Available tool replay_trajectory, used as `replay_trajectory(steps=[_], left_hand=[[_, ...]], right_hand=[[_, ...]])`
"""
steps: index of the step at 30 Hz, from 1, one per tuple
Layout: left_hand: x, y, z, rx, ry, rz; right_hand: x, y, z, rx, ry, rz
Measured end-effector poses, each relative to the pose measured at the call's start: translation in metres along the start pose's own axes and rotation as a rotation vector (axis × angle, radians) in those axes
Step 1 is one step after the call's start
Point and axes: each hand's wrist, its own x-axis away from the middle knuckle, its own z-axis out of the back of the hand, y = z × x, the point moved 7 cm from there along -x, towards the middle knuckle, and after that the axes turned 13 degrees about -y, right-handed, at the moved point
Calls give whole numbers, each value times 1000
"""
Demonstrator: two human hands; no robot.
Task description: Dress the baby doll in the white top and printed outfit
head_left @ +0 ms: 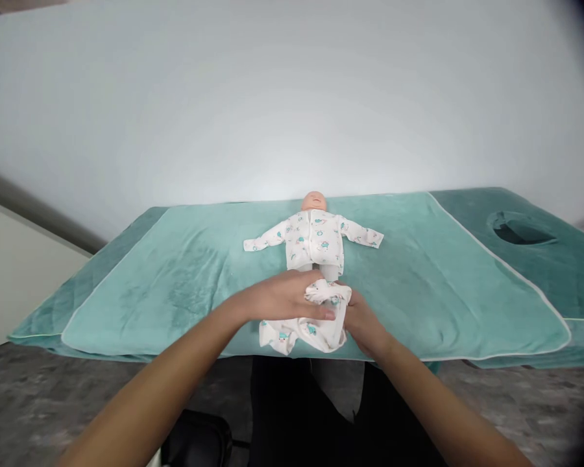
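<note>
Holding at centre of the near edge: one soft white cloth garment (pixel 311 331) with small teal prints, upper part bunched, lower part spread leftward over the teal plush bed cover (pixel 175 279). My left hand (pixel 289 295): closed narrowly around the bunched cloth. My right hand (pixel 365 323): gripping its right side, partly hidden. Just beyond: one bald doll (pixel 314 200), white printed jacket (pixel 315 237), sleeves outspread.

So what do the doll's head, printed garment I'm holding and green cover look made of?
Doll's head: possibly vinyl, smooth and satiny-looking. Printed garment: probably matte cotton, given its soft folds. Green cover: perhaps velvety plush, its nap showing lighter and darker patches.
</note>
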Motion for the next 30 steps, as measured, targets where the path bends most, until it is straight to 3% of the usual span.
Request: replay_trajectory(steps=[3,5,8,12,17,20,24,30], left_hand=[[-12,-12,-15,-7,167,20],[-21,-21,-28,-18,209,47],[-35,-27,-40,-49,158,48],[-44,-42,-42,-144,76,162],[-51,-69,-49,-379,2,320],[-57,-81,-59,-454,-59,366],[-64,-85,-65,-438,-23,355],[-64,-76,-68,-303,5,282]], right_hand=[[-3,15,11,8,113,54],[-3,25,22,73,158,99],[0,34,35,156,144,96],[8,40,42,210,58,-57],[18,54,50,436,127,-248],[19,67,54,551,174,-250],[19,77,57,634,209,-210],[20,84,59,495,128,-156]])
